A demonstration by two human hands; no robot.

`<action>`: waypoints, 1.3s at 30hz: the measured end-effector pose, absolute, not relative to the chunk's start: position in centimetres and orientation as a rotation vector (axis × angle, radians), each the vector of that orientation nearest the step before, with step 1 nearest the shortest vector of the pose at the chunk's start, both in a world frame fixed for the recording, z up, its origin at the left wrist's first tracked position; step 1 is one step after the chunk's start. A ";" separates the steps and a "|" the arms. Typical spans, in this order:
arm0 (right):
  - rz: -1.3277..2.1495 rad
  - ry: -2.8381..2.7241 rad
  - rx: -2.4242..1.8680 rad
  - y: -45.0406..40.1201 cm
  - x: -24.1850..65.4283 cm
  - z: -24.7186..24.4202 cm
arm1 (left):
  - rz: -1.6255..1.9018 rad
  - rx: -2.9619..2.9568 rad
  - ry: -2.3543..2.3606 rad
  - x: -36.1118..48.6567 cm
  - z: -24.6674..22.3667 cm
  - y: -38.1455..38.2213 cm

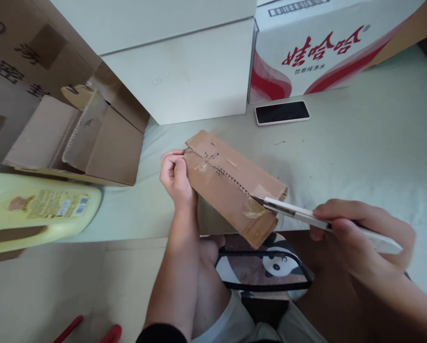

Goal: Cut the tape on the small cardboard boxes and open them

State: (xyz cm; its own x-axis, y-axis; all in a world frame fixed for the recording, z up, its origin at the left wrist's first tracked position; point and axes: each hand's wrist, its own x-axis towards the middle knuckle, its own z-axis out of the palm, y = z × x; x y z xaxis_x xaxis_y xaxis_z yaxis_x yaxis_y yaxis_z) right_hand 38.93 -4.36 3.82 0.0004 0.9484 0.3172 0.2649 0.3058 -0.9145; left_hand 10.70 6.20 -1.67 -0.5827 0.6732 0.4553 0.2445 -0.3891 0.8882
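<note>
A small brown cardboard box is tilted in front of me, with a ragged slit along its upper face and clear tape at both ends. My left hand is closed around its left end, thumb on top and fingers behind. A white utility knife lies in the grip of my right hand, which is closed on its handle. The knife's blade tip touches the slit near the right end of the cardboard box. What is inside the box is hidden.
A pale green covered surface holds a phone, a white box and a red-white carton. On the left are an open cardboard box and a yellow jug. Below sits a panda-print item.
</note>
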 end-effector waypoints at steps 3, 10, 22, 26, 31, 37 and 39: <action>0.950 -1.468 -1.048 -3.7 38.6 3.7 | 2.045 1.234 1.541 10.5 -1.7 6.2; 1.138 -1.152 -1.028 -2.7 37.9 3.6 | 2.035 1.244 1.510 10.6 -1.6 6.1; 1.273 -1.101 -1.092 -2.2 38.4 3.9 | 1.990 1.266 1.539 10.4 -1.6 6.1; 1.265 -1.065 -1.057 -1.7 39.0 3.8 | 1.978 1.284 1.539 10.5 -1.6 6.1; 1.122 -0.846 -1.002 -0.1 40.3 2.2 | 1.994 1.260 1.495 10.5 -1.5 6.1; 0.653 -1.225 -1.444 -0.2 40.1 0.3 | 1.986 1.241 1.507 10.4 -1.6 6.3; 0.488 -1.584 -1.499 -0.5 39.7 0.0 | 1.982 1.252 1.505 10.3 -1.7 6.4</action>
State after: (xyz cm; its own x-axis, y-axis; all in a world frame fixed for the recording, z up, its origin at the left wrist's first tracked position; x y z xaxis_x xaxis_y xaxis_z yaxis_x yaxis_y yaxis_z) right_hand 39.70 -0.48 -0.02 0.1108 0.9403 0.3218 0.5966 0.1960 -0.7782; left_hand 10.31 6.37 -1.72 -0.5462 0.7181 0.4313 0.2228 -0.3718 0.9012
